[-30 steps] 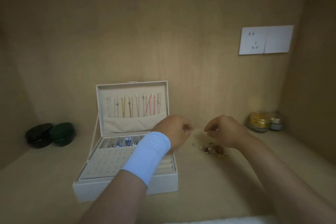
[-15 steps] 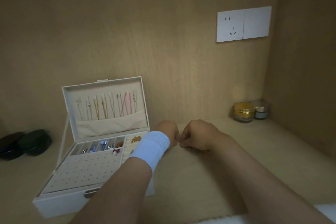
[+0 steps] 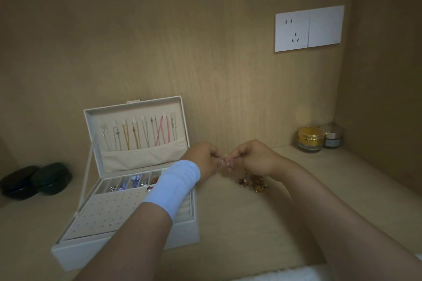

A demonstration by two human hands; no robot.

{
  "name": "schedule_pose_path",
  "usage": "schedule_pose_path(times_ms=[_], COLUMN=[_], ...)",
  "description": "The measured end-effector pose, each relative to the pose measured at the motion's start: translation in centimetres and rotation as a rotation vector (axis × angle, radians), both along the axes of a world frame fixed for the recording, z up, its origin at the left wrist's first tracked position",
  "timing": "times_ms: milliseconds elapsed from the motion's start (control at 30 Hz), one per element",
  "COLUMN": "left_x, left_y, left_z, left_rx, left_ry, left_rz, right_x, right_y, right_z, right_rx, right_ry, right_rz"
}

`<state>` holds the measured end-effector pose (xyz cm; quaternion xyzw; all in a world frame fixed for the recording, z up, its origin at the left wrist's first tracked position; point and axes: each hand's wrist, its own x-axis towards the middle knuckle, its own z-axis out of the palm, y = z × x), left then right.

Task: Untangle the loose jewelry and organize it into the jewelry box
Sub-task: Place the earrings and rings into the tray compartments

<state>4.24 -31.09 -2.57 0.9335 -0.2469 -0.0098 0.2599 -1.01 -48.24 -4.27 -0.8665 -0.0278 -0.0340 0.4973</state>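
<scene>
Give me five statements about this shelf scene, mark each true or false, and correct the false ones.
1. The lid of the jewelry box stands open. True.
2. The pile of loose jewelry lies left of the box. False: it lies right of the box, just below the right hand.
3. The left hand and the right hand are held close together, fingertips almost meeting. True.
4. The white wristband sits on the right wrist. False: it is on the left wrist.
5. Two small jars stand in the far right corner. True.
</scene>
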Motion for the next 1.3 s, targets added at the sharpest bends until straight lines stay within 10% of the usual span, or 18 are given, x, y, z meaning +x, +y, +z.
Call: schedule_pose_path(times_ms=[433,1300], left_x=[-3.5,-6.5], left_y=[8.2,20.6], left_z=[2.0,-0.3], left_rx=[-0.307,-0.3], left_ry=[0.022,-0.035], left_rz=[0.035,-0.019], right_x=[-1.6,-2.8], right_y=[4.7,16.4], right_z=[2.5,1.6], right_rx=[0.16,-0.286], right_ry=[0.019,-0.23], right_rz=[0.08,0.267])
